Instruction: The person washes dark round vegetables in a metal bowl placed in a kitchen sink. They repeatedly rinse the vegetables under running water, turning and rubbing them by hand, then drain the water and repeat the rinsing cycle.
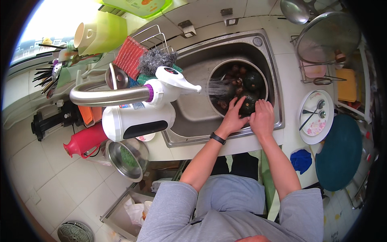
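In the sink [190, 106] sits a round metal pot [266, 81] with dark green squashes and several small reddish-brown round items [239, 82] inside. Around the squash nearest me [248, 105] are both of my hands. My left hand [233, 118], with a black wristband above it, touches its left side with fingers spread. On the right side my right hand [262, 117] holds it with the fingers together. A second dark green squash [253, 81] lies just beyond. Water sprays from the white electric tap [178, 80] into the pot's left side.
A steel wool scourer [157, 60] and a red scrub pad [130, 57] sit behind the tap. Left of the sink are a red thermos flask [87, 139] and a metal bowl [112, 160]. To the right stand a plate with spoons [316, 128], a blue cloth [301, 161] and a teal board [338, 152].
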A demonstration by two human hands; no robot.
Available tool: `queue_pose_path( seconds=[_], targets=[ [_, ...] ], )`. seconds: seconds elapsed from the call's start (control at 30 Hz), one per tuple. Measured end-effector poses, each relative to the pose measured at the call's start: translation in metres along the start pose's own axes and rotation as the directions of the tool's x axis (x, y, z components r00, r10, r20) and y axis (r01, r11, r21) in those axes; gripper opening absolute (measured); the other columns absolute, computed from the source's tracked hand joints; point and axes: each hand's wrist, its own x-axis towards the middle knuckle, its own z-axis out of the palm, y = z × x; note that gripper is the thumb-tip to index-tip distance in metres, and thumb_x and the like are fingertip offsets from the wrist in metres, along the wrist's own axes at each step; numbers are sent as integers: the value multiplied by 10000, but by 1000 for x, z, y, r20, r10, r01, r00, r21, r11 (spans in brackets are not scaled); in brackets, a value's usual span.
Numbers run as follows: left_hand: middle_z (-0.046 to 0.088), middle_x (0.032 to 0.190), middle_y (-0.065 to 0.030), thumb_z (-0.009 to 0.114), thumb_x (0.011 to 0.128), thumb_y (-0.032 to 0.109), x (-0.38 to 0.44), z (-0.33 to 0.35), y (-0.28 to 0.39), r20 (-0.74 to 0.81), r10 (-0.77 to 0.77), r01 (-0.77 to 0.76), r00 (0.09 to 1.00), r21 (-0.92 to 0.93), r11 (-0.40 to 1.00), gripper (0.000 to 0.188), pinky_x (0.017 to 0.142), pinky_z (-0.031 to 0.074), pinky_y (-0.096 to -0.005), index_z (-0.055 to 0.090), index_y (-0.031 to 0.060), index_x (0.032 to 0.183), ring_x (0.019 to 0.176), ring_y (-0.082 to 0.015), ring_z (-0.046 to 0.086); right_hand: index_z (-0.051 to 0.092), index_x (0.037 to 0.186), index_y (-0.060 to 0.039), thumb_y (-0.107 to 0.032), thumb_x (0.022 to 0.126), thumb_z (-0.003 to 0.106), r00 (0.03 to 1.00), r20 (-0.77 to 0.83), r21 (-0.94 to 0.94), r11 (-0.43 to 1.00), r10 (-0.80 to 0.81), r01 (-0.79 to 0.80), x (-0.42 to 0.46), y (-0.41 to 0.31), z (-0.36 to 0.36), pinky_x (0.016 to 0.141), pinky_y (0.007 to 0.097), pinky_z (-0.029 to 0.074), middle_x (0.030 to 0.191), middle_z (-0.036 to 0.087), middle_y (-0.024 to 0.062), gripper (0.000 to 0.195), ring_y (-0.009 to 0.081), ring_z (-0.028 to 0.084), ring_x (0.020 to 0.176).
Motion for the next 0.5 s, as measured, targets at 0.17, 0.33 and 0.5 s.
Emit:
queue_pose_path(
  seconds=[0.17,0.33,0.5],
  targets=[
    [549,1502,-266,968,702,347,24,3,-17,-63,-156,161,986,75,984,1232,1093,514,-422,254,-3,1643,1357,-363,597,730,1063,87,-32,774,675,998,56,0,1000,4,-4,-2,3,-1,1131,490,460,1165,727,246,317,390,647,1219],
    [667,1333,-225,957,718,410,46,24,-20,-252,-198,201,947,-13,979,1097,1021,533,-388,381,-5,1555,1209,-309,663,718,1043,59,-14,761,672,1000,-19,67,997,-24,25,-1,5,3,1086,488,486,1141,726,222,295,375,654,1193],
    [692,1273,-85,848,844,502,44,6,18,-83,-542,443,836,-480,757,825,853,555,-367,514,81,1471,1043,-216,673,676,1138,56,12,753,665,992,-122,82,996,-36,46,-2,5,2,1067,486,497,1175,714,200,388,370,648,1198]
  ],
)
